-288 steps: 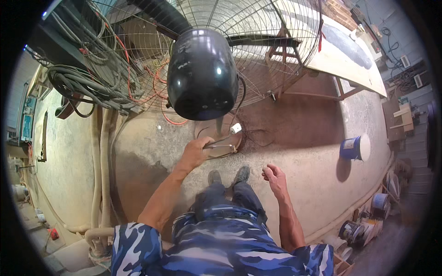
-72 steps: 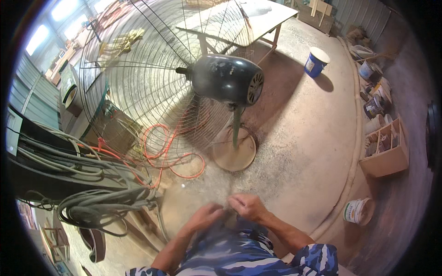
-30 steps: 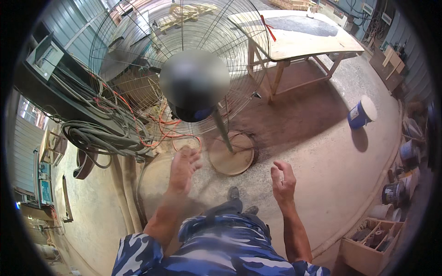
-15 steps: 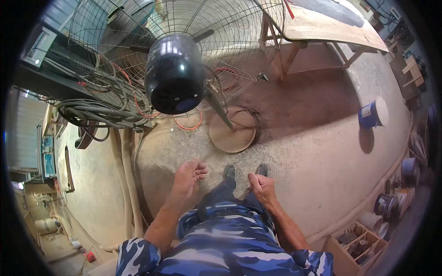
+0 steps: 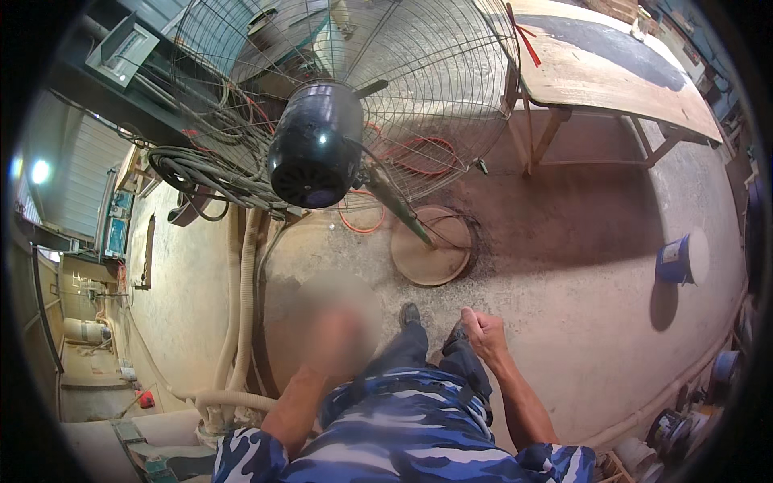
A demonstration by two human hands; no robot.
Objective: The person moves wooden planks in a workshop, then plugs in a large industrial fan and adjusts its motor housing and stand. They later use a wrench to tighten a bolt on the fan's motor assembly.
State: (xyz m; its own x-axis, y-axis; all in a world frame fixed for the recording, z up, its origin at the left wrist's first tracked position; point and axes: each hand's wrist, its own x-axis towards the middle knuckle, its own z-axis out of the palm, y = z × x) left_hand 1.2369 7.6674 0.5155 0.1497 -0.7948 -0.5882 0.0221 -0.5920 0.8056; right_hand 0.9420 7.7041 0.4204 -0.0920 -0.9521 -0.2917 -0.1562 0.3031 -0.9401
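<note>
I stand facing the fan (image 5: 316, 143), neither of my hands touching it; as I judge it, what I have in hand is no more than standing before it with my arms held in front of me. My left hand (image 5: 336, 326) is a blur, so I cannot tell whether its fingers are spread or pressed together, or whether they hold anything. My right hand (image 5: 485, 332) has its fingers curled in and the thumb lying close against them; I see nothing in its grip.

The fan is just ahead, its black motor to the far left of my right hand, its pole (image 5: 401, 208) running down to the round base (image 5: 428, 267) near my shoes (image 5: 411, 314). Any touch on the motor would, I judge, call for reaching forward and left, with the curled fingers opened first.

The wire cage spreads on the far side of the motor, and a thin dark cable lies over the base, where it could snag a foot. To the far left hang coiled grey cables (image 5: 201, 173); pale ribbed hoses (image 5: 246, 298) run along the floor on my left. An orange hose (image 5: 362, 231) loops left of the base. A wooden table (image 5: 628, 113) stands far right, and a blue bucket (image 5: 675, 262) sits well apart on the right.
</note>
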